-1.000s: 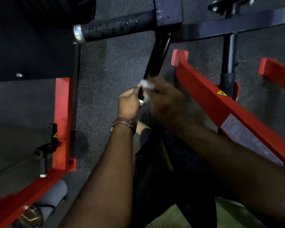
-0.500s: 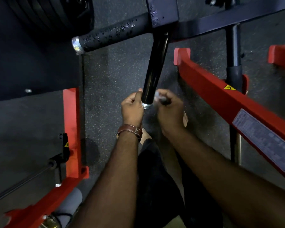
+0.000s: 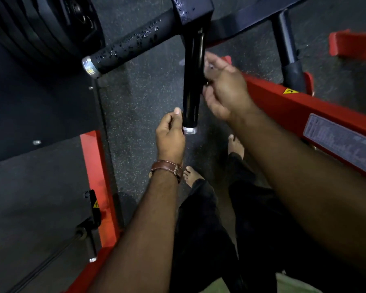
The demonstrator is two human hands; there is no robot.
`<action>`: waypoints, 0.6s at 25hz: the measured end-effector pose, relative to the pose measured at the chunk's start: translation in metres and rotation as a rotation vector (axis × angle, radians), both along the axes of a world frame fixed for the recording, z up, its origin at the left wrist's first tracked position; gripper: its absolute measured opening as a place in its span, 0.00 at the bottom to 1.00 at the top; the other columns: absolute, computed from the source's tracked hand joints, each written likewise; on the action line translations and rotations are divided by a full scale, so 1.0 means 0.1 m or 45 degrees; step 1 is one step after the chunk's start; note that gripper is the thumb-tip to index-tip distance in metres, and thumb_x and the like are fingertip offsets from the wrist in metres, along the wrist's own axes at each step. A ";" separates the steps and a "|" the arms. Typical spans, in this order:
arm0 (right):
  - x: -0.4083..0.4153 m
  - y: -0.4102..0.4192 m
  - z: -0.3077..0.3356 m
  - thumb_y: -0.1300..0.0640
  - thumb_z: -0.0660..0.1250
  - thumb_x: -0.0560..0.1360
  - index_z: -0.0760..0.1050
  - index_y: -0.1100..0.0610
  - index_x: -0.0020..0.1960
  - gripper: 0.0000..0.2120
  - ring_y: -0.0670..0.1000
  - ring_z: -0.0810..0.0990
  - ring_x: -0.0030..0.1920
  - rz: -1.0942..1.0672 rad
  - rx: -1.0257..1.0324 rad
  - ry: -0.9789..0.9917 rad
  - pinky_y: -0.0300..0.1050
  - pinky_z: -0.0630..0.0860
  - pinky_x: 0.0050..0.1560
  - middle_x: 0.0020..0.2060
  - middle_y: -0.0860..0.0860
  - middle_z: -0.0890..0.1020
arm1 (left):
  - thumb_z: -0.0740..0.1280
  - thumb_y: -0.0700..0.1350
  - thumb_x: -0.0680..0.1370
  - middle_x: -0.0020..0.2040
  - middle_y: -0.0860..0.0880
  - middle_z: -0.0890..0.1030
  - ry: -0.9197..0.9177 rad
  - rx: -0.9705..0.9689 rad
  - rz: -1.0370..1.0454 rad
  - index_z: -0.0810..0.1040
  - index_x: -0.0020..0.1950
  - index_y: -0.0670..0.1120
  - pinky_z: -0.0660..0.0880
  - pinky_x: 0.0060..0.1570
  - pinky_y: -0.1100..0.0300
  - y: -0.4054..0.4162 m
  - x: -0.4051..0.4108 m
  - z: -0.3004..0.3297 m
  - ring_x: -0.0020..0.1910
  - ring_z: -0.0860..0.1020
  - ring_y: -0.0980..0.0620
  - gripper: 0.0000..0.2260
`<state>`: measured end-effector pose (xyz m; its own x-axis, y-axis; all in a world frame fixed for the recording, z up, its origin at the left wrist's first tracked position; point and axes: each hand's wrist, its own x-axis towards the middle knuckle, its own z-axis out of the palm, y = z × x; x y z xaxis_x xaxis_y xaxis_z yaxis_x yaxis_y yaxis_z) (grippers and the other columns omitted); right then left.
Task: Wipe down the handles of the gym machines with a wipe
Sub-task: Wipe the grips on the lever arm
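Nearest to my camera I count two forearms reaching forward, and below them two legs in dark trousers ending in two bare feet (image 3: 193,175) on the speckled floor (image 3: 140,111). One brown leather strap (image 3: 167,168) circles the left wrist.

My left hand (image 3: 170,136) sits at the bottom end of the near handle (image 3: 192,81), the glossy black bar that hangs down from the machine. Its fingers are curled loosely beside the bar's single silver end cap (image 3: 190,130), thumb up and touching the bar's left side; it pinches the tip rather than wrapping it fully.

My right hand (image 3: 225,89) is higher on the same bar, pressed against its right side with fingers curled round towards the back. A small pale patch shows between those fingers at the top; that looks like the wipe (image 3: 210,66), but it is mostly hidden and I cannot tell its shape or how much of it touches the bar.

Farther out there is a second handle (image 3: 131,46), lying crosswise to the left, textured black, beaded with droplets, with one silver cap of its own. So two handles in all, both joined at one dark square block (image 3: 191,9).

I count three red frame pieces: one rail (image 3: 283,106) on the right with two labels, one upright (image 3: 93,166) on the left, and one far stub (image 3: 353,44) at upper right. A stack of black weight plates (image 3: 40,24) fills the far left corner.
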<state>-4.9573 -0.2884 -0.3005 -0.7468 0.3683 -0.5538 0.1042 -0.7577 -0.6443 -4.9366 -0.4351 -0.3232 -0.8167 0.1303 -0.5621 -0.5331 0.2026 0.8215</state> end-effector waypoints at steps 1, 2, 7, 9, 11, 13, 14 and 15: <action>-0.04 -0.04 0.01 0.71 0.59 0.80 0.74 0.68 0.61 0.12 0.49 0.83 0.43 -0.116 0.017 0.011 0.40 0.79 0.45 0.50 0.63 0.83 | 0.62 0.47 0.84 0.34 0.53 0.75 -0.014 0.006 -0.020 0.76 0.40 0.47 0.70 0.31 0.65 -0.02 0.00 0.00 0.31 0.71 0.60 0.13; 0.01 -0.13 -0.01 0.71 0.61 0.79 0.76 0.68 0.60 0.11 0.47 0.83 0.42 -0.191 0.091 -0.042 0.39 0.79 0.44 0.47 0.60 0.84 | 0.62 0.47 0.84 0.35 0.50 0.75 -0.026 0.011 -0.027 0.77 0.41 0.47 0.69 0.31 0.65 -0.03 0.00 0.00 0.32 0.71 0.59 0.13; 0.65 -0.63 -0.02 0.68 0.75 0.71 0.84 0.63 0.51 0.09 0.42 0.84 0.42 -0.225 0.787 -0.321 0.36 0.78 0.45 0.43 0.53 0.86 | 0.62 0.49 0.84 0.44 0.46 0.84 -0.048 0.090 -0.031 0.83 0.50 0.44 0.73 0.37 0.65 -0.02 0.02 0.03 0.39 0.79 0.56 0.14; 0.43 -0.50 0.07 0.66 0.77 0.68 0.85 0.61 0.45 0.06 0.40 0.82 0.40 -0.385 1.055 -0.327 0.34 0.76 0.45 0.40 0.52 0.85 | 0.62 0.51 0.84 0.39 0.49 0.84 -0.114 0.081 0.044 0.84 0.47 0.45 0.73 0.35 0.64 0.02 0.06 0.03 0.36 0.79 0.56 0.15; 0.20 -0.38 0.13 0.67 0.76 0.68 0.85 0.60 0.41 0.05 0.39 0.78 0.39 -0.466 1.382 -0.270 0.32 0.73 0.43 0.37 0.51 0.82 | 0.63 0.54 0.83 0.36 0.49 0.83 -0.137 0.034 0.080 0.84 0.41 0.48 0.70 0.33 0.60 0.05 0.09 0.00 0.35 0.77 0.53 0.17; 0.32 -0.49 0.07 0.67 0.74 0.70 0.84 0.60 0.41 0.04 0.45 0.78 0.39 -0.326 1.556 -0.243 0.37 0.74 0.40 0.38 0.52 0.80 | 0.64 0.56 0.82 0.37 0.47 0.83 -0.145 0.031 0.070 0.84 0.38 0.49 0.71 0.37 0.56 0.02 0.08 -0.03 0.38 0.77 0.48 0.18; 0.50 -0.62 0.02 0.67 0.73 0.71 0.84 0.61 0.43 0.04 0.48 0.79 0.40 -0.178 1.608 -0.270 0.41 0.76 0.38 0.38 0.53 0.79 | 0.65 0.55 0.81 0.38 0.47 0.83 -0.157 0.054 0.074 0.84 0.38 0.48 0.73 0.38 0.55 0.01 0.08 -0.03 0.39 0.78 0.47 0.18; 0.71 -0.77 -0.02 0.67 0.72 0.71 0.84 0.61 0.44 0.04 0.51 0.78 0.40 -0.030 1.654 -0.281 0.46 0.77 0.37 0.39 0.55 0.78 | 0.65 0.55 0.81 0.38 0.46 0.84 -0.168 0.067 0.080 0.84 0.38 0.47 0.75 0.40 0.56 0.00 0.07 -0.01 0.39 0.79 0.49 0.17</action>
<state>-4.8864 -0.3650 -0.3022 -0.6729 0.7326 0.1026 0.2957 0.3935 -0.8705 -4.9295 -0.4356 -0.3245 -0.7435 0.1132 -0.6591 -0.6476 0.1238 0.7519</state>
